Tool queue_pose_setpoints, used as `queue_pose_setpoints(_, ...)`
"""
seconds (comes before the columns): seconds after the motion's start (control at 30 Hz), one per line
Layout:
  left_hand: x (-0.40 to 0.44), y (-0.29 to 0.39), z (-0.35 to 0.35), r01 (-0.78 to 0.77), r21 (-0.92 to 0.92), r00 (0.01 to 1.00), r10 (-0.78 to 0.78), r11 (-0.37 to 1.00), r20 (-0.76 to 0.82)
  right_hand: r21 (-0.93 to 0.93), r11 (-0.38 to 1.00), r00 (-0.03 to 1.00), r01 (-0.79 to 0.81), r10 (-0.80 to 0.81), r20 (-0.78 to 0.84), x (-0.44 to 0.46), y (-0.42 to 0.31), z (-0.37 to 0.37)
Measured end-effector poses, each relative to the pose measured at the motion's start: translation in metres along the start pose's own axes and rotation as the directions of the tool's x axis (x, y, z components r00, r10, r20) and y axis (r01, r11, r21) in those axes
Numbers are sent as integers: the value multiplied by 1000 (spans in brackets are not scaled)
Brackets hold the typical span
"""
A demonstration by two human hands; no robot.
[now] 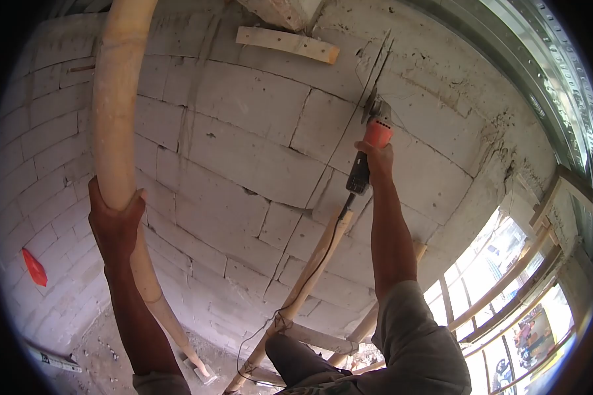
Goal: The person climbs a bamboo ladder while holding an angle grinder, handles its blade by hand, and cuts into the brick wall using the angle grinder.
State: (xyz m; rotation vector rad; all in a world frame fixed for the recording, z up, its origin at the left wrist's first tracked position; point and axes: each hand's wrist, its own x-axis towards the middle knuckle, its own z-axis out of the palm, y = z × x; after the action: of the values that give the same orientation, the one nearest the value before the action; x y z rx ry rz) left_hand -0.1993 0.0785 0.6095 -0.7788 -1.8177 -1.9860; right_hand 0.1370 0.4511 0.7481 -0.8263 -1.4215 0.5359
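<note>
My left hand (115, 227) is closed around a thick bamboo pole (120, 99) that rises along the left of the view. With my right hand (378, 162) I grip a red and black angle grinder (377, 133) by its body, arm stretched upward. The grinder's disc is edge-on against the grey block wall (237, 138). Long, thin dark lines run along the wall above and below the disc. A black power cord (323, 262) trails down from the grinder's handle.
A bamboo ladder-like frame (303, 293) stands below, with my knee by its rung. A wooden board (287, 45) is fixed high on the wall. Metal decking (540, 59) spans the upper right, above a barred opening (501, 276). A red object (35, 267) shows at left.
</note>
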Motion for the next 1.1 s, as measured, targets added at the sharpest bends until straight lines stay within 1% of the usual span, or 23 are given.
queue_pose_setpoints(0.17, 0, -1, 1, -12, 7, 1000, 12, 1000, -9, 31, 1000, 1000, -8, 8, -7, -7, -6, 1)
queue_pose_setpoints(0.27, 0, -2, 0, -11, -4, 1000, 11, 1000, -4, 26, 1000, 999, 10, -11, 38, -2, -6, -1)
queue_pose_setpoints(0.37, 0, -1, 0, -17, -10, 1000, 18, 1000, 6, 18, 999, 999, 29, -30, 12, -10, -24, -2)
queue_pose_setpoints(0.57, 1, -7, 1, -37, 3, 999, 37, 999, -9, 53, 998, 999, 40, -41, 24, 6, -17, -7)
queue_pose_setpoints(0.67, 1, -4, 1, -9, -10, 1000, 9, 1000, 4, 87, 994, 991, 65, -75, 110, -1, -24, -11)
queue_pose_setpoints(0.77, 1, 0, -1, 7, -7, 1000, -7, 1000, 7, 58, 997, 998, -44, 42, 36, -10, -30, -6)
queue_pose_setpoints(0.8, 1, 1, 0, 7, -2, 1000, -7, 1000, 9, 62, 997, 999, -39, 37, 35, -12, -29, -5)
queue_pose_setpoints(0.9, 2, -7, 1, -63, 7, 998, 63, 998, -17, 55, 998, 998, -22, 19, 51, -12, -19, -4)
queue_pose_setpoints(0.97, 0, -5, 2, -66, -18, 998, 66, 998, -21, 30, 1000, 996, -3, 0, 89, 1, 0, -4)
queue_pose_setpoints(1.1, 0, -5, 1, -57, -31, 998, 57, 998, -6, 45, 999, 998, -25, 22, 61, -3, 3, -4)
